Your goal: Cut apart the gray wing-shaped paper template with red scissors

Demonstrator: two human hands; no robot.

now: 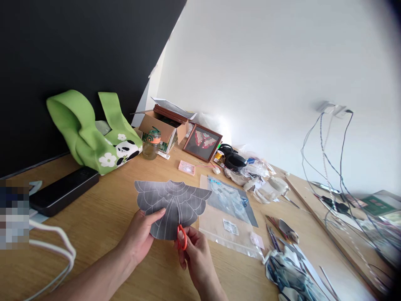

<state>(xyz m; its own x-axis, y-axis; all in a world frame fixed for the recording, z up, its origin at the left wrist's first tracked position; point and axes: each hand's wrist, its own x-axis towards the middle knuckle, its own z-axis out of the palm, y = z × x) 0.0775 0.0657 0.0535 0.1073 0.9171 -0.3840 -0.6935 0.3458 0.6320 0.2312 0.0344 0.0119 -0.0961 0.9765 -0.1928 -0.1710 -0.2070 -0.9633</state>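
A dark grey paper cutout (171,200), shaped like spread wings with pale curved lines, is held up over the wooden table. My left hand (144,234) grips its lower left part, thumb on top and the other fingers hidden beneath. Orange-handled scissors (182,238) are in my right hand (194,250), its fingers bent around the handles. Their blades point away from me and meet the paper along a line right of its middle. Right of the cutout lies a clear plastic bag (213,228) with a grey-blue patterned sheet inside.
At the left are a green panda bag (90,146), a black case (64,190) and a white cable (67,251). Behind stand a glass jar (151,149), a cardboard box (169,130) and a framed winged picture (203,142). Crumpled cloth (291,274) and tools (273,237) lie right.
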